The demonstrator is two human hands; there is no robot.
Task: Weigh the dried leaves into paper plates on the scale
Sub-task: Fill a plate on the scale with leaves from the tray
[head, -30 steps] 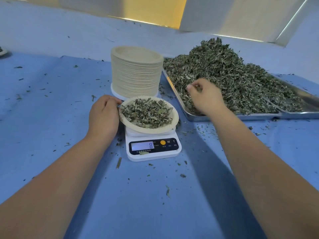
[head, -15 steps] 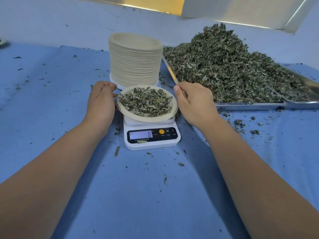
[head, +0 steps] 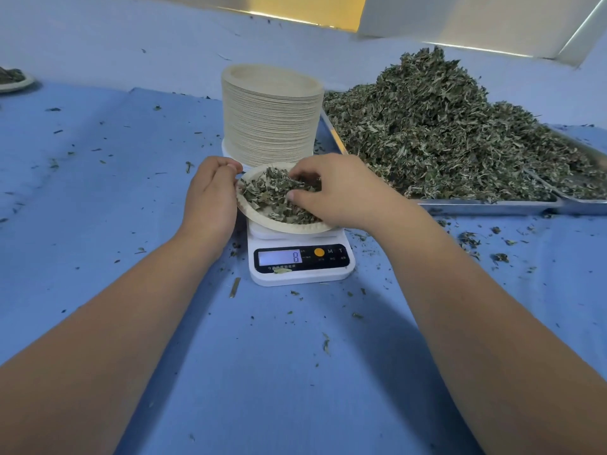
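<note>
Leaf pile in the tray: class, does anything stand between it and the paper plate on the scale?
Nothing visible does. The leaf pile lies in the tray right of the paper plate on the scale; only the tray's low rim lies between. The right hand pinches leaves in the plate.

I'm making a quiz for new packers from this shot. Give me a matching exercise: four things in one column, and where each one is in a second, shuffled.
Things:
1. plate stack
2. scale
3. leaf pile
4. right hand

Places:
A. heaped in the metal tray
B. fingers in the leaves on the filled plate
C. just behind the scale
D. under the filled plate, display lit

Pairs: 1-C, 2-D, 3-A, 4-B
</note>
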